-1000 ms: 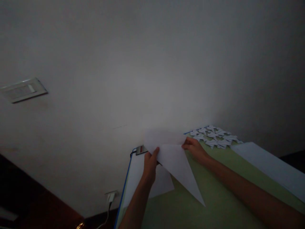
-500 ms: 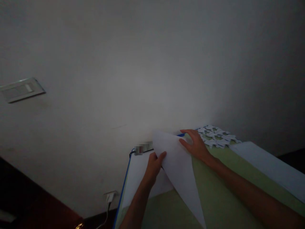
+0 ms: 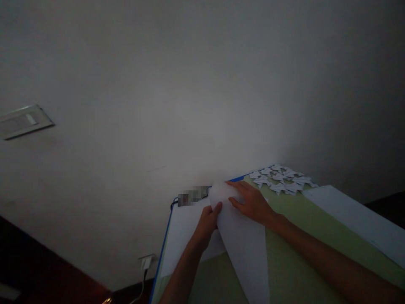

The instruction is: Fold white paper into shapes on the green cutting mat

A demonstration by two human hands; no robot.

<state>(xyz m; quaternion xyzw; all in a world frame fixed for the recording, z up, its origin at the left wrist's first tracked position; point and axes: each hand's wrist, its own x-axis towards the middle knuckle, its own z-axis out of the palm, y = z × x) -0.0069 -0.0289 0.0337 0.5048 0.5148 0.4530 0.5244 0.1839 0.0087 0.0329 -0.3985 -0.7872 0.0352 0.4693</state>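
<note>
The left hand [image 3: 207, 223] sits at the left edge of a folded sheet of paper [image 3: 245, 245]. Its grip is pinching that edge, thumb on top and the other fingers curled beside it. The right hand [image 3: 253, 203] lies flat on the upper part of the same sheet, its grip spread, with the fingers extended and pressing the paper down. The sheet lies on the green desk [image 3: 294, 257], its narrow end running toward the lower edge of the view and its wider end under both hands near the wall.

Just left of it lies a flat white sheet [image 3: 185, 230], beside the desk's blue edge. A heap of small paper planes [image 3: 281, 179] sits in the far corner, near the right hand but apart from it. Another white sheet [image 3: 354, 219] lies on the right. A wall socket with a plug [image 3: 146, 261] shows below left of the desk.
</note>
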